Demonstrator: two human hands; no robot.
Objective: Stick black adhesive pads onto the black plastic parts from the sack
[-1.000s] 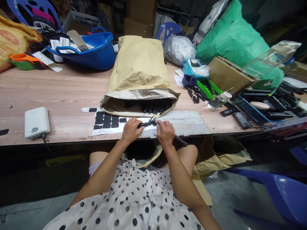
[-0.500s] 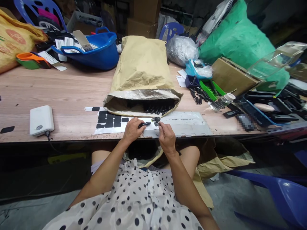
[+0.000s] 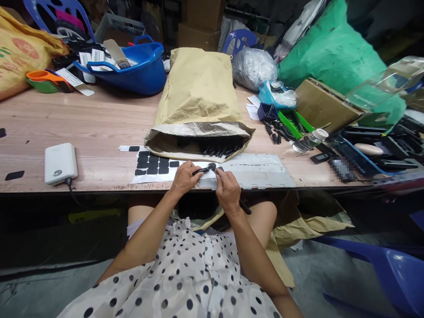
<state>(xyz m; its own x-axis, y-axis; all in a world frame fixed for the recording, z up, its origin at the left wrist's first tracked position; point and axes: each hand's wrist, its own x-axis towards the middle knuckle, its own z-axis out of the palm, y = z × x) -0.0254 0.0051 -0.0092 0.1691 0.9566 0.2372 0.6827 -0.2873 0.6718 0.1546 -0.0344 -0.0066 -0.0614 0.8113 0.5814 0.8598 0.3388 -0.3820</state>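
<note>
My left hand [image 3: 183, 177] is closed around a thin black stick-like part [image 3: 201, 169] at the table's front edge. My right hand [image 3: 226, 191] is closed too, pinching a small round piece [image 3: 212, 166] at that part's tip, with a dark handle [image 3: 245, 207] poking out behind the palm. Both hands meet just in front of a tan paper sack [image 3: 198, 99] that lies open toward me with black parts inside its foil-lined mouth. A white sheet of black rectangular stickers [image 3: 153, 165] lies left of my left hand.
A white power bank [image 3: 60, 162] with a cable sits at the left. A blue basin [image 3: 132, 66] stands behind, green bags [image 3: 327, 53] and a cardboard box [image 3: 321, 106] at the right, with trays of black parts [image 3: 374, 150]. A grey sheet [image 3: 258, 170] lies under my hands.
My hands shifted slightly and my right hand turned, so the round piece now sits at the tip of the black part. The view drifted a little leftward.
</note>
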